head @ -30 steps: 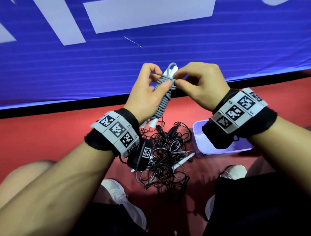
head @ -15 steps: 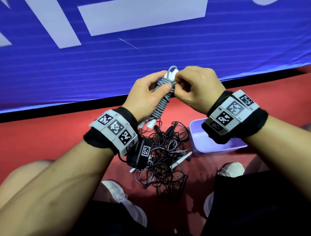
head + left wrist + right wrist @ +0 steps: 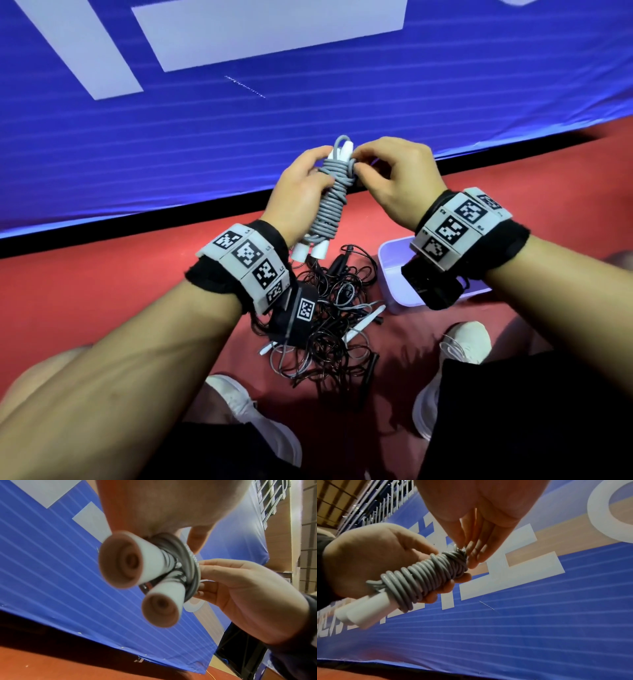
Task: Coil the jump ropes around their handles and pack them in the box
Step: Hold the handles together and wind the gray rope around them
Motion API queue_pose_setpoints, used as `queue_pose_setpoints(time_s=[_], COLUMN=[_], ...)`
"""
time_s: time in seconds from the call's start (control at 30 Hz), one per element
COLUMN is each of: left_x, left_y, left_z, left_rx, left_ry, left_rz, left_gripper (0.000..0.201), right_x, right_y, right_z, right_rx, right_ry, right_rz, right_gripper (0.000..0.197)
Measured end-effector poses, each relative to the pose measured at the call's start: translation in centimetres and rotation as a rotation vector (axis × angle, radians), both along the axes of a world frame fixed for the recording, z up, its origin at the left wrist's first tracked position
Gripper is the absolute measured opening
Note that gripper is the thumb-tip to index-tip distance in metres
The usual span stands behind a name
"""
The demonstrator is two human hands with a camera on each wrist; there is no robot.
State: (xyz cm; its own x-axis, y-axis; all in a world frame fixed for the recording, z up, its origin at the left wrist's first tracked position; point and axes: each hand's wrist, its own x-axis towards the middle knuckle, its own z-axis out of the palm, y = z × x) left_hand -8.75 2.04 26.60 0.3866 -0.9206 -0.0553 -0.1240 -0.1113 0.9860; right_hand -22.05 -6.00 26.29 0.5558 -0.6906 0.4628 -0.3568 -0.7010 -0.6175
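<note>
A grey jump rope is coiled tightly around its two white handles, held up above the floor. My left hand grips the coiled bundle round its middle. My right hand pinches the rope at the top end of the coil. The handle ends point down at the left wrist camera. A pale lilac box stands on the red floor under my right wrist. Its inside is mostly hidden.
A tangled pile of black and grey jump ropes with thin handles lies on the red floor between my white shoes. A blue banner stands right behind the hands.
The camera has dipped slightly. My left thumb has slid off the front of the coil, and my right fingers have shifted at the top end of the rope.
</note>
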Motion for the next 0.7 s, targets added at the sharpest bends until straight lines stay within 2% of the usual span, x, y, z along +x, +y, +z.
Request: queue_pose_setpoints(time_s=[0.1, 0.27, 0.43, 0.6, 0.7], left_x=[0.1, 0.9, 2.6, 3.6, 4.4], left_y=[-1.1, -2.8, -5.2, -8.2, -10.0], left_z=[-0.1, -1.5, -4.3, -7.8, -10.2], left_rx=[0.030, 0.020, 0.019, 0.017, 0.053], left_ry=[0.032, 0.079, 0.270, 0.422, 0.547], left_rz=[-0.022, 0.045, 0.119, 0.146, 0.184], left_gripper=[0.043, 0.038, 0.042, 0.037, 0.044], right_x=[0.3, 1.7, 4.0, 6.0, 7.3], right_y=[-0.6, -1.9, -3.7, -6.0, -7.8], right_z=[0.1, -0.7, -3.9, -7.7, -10.1], right_rx=[0.038, 0.164, 0.446, 0.614, 0.662], right_ry=[0.032, 0.123, 0.161, 0.128, 0.122], right_rz=[-0.017, -0.029, -0.013, -0.026, -0.046], right_gripper=[0.021, 0.018, 0.021, 0.017, 0.017])
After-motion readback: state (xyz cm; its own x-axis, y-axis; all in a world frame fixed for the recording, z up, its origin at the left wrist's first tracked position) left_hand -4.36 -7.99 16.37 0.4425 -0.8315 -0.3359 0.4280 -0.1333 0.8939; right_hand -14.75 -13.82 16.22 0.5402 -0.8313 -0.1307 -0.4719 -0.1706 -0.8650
